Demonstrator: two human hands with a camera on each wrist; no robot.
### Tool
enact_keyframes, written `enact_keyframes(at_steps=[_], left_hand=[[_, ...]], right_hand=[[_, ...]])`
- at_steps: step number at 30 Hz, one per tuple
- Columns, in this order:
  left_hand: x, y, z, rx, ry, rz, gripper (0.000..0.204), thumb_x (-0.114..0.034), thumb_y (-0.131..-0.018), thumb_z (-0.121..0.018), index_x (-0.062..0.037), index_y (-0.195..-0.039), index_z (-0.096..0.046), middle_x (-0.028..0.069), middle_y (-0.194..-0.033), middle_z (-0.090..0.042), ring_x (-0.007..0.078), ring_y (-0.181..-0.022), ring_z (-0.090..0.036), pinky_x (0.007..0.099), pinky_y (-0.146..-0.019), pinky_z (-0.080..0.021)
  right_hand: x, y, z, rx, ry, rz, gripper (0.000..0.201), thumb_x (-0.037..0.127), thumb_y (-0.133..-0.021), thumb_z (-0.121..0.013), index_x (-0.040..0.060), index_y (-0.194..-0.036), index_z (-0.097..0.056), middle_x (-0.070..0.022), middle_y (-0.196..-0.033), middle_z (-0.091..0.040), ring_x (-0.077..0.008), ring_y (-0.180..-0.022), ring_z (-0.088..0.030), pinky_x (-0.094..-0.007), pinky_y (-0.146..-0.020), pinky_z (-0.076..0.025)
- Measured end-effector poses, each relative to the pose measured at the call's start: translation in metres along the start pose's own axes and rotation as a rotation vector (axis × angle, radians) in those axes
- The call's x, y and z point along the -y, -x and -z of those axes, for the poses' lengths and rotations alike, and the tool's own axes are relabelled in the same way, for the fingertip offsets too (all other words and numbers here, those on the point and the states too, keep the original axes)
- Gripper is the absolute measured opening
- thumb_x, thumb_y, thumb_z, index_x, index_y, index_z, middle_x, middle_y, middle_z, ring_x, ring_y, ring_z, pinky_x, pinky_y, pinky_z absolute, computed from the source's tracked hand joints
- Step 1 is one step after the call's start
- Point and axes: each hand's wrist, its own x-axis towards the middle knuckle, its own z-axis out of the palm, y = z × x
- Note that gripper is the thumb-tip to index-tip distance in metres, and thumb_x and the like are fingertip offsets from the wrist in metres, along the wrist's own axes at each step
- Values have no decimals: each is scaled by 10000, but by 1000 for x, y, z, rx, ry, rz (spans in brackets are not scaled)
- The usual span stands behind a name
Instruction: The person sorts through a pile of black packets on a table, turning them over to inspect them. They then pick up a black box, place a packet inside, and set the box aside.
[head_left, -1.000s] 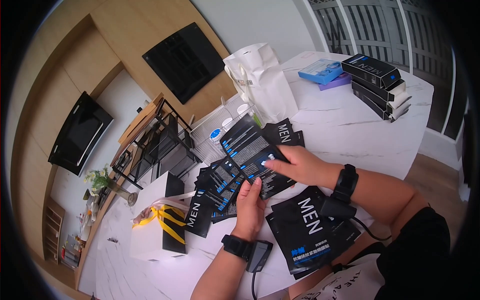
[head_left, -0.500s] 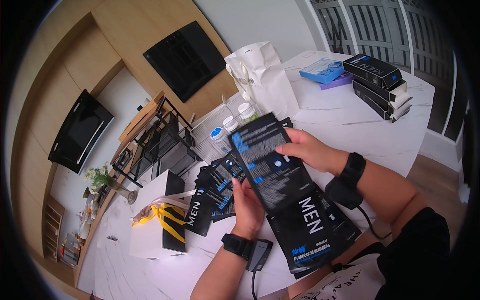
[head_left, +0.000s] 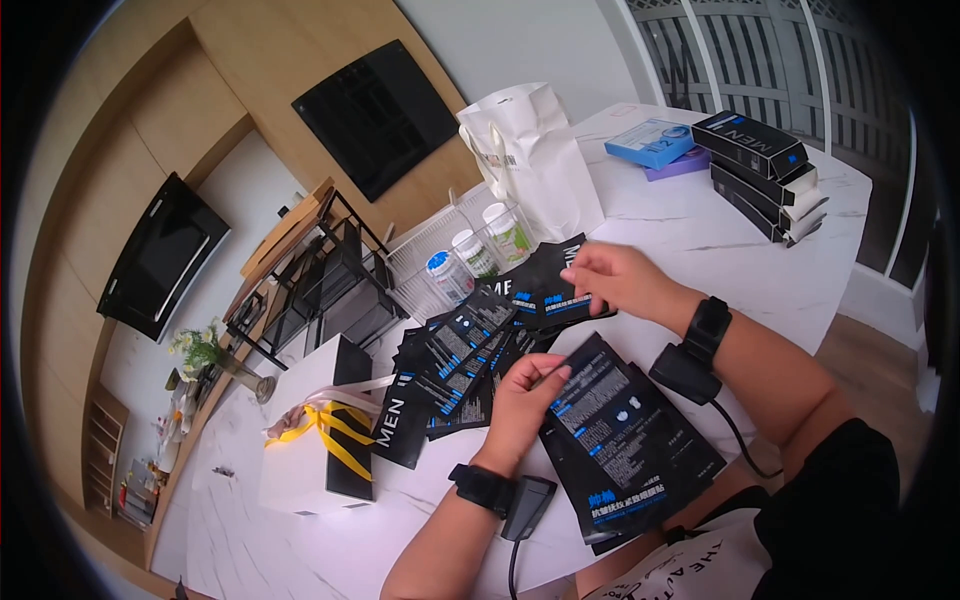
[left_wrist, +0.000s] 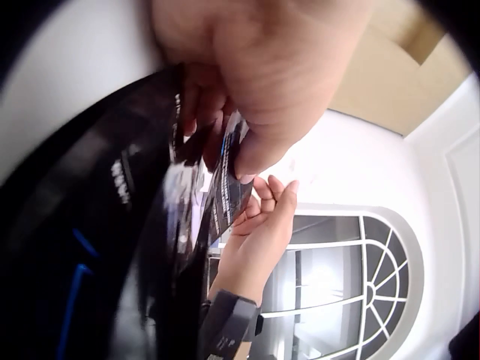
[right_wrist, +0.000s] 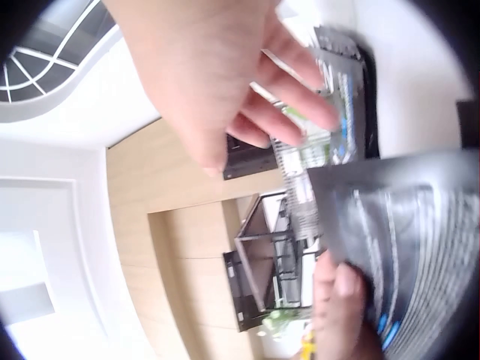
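My left hand (head_left: 520, 400) pinches the upper left edge of a black sachet (head_left: 625, 415), back side up with white print and blue marks. In the head view it overlaps the stacked black sachets (head_left: 620, 515) at the table's near edge. The left wrist view shows my left thumb (left_wrist: 259, 154) on the sachet's edge. My right hand (head_left: 625, 280) holds nothing, its fingers loosely bent, beyond the held sachet and beside a group of black "MEN" sachets (head_left: 550, 290). In the right wrist view its fingers (right_wrist: 292, 105) are spread apart.
More sachets (head_left: 400, 425) lie fanned beside a white box with yellow ribbon (head_left: 335, 440). Behind them stand a clear rack with bottles (head_left: 475, 255) and a white paper bag (head_left: 540, 160). Black boxes (head_left: 750, 150) and a blue box (head_left: 650, 143) are at the far right.
Both hands held a sachet at first, then the right hand alone. Now the left hand pinches a sachet lower, over the near stack, and the right hand has let go.
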Motion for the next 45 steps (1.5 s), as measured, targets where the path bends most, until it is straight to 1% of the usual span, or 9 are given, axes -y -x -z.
enact_keyframes(at_steps=[3, 5, 8, 18, 28, 37, 40, 43, 45], left_hand=[[5, 1, -7, 147, -323, -52, 204, -26, -827, -580, -13, -1027, -545, 30, -954, -597, 85, -874, -556, 213, -783, -437], [7, 0, -8, 158, -388, -115, 225, -19, -822, -583, -13, -1044, -544, 34, -983, -586, 90, -906, -549, 219, -805, -433], [5, 1, -8, 179, -494, -177, 254, -10, -812, -588, -16, -1063, -549, 39, -1032, -568, 104, -956, -537, 230, -844, -423], [-6, 6, -14, 296, -624, -190, 281, -23, -808, -585, -31, -1089, -571, 64, -1169, -543, 135, -1062, -495, 249, -916, -374], [-9, 9, -14, 372, -669, -91, 309, -70, -796, -614, -40, -1101, -572, 46, -1089, -573, 123, -1003, -511, 241, -885, -382], [-10, 8, -14, 386, -723, -125, 289, -73, -791, -617, -48, -1078, -585, 57, -1090, -573, 135, -1007, -513, 249, -887, -381], [-9, 8, -14, 386, -731, -145, 285, -74, -791, -616, -49, -1074, -587, 57, -1093, -571, 138, -1005, -514, 252, -888, -381], [-9, 8, -14, 388, -705, -116, 303, -84, -802, -611, -36, -1098, -567, 56, -1112, -566, 146, -1021, -511, 250, -895, -378], [-13, 10, -18, 314, -449, 26, 328, -97, -821, -597, -24, -1135, -535, 56, -1154, -546, 145, -1053, -502, 258, -915, -368]], right_hand=[[-28, -8, 6, -132, 341, 202, 328, 334, -836, -568, 48, -995, -546, -114, -986, -587, -175, -826, -599, -289, -691, -484], [-47, -10, 3, -112, 722, 536, 497, 380, -758, -636, 23, -1088, -531, -191, -1169, -503, -295, -1092, -479, -380, -907, -380], [-64, -5, -7, 146, 822, 322, 595, 388, -746, -640, 28, -1191, -479, -197, -1290, -394, -318, -1211, -354, -403, -991, -289], [-65, -10, 0, 94, 790, 306, 572, 314, -760, -628, 25, -1221, -454, -191, -1305, -382, -334, -1228, -327, -397, -1010, -265], [-65, -11, -4, 132, 885, 221, 433, 361, -859, -478, 80, -1188, -502, -136, -1249, -452, -275, -1205, -364, -437, -1001, -243], [-50, -13, -4, 28, 907, 452, 270, 156, -812, -522, 108, -1068, -594, -80, -1080, -582, -235, -1035, -510, -369, -908, -362], [-38, -15, 0, -111, 806, 459, 210, 92, -762, -561, 88, -958, -636, -81, -947, -625, -237, -896, -573, -345, -801, -437], [-16, -8, 3, -506, 509, 555, 134, 77, -795, -572, 28, -910, -621, -77, -842, -632, -209, -781, -600, -297, -694, -466], [-2, -4, 7, -535, 283, 453, 142, 108, -819, -564, 23, -925, -605, -63, -819, -628, -174, -757, -604, -283, -665, -476]])
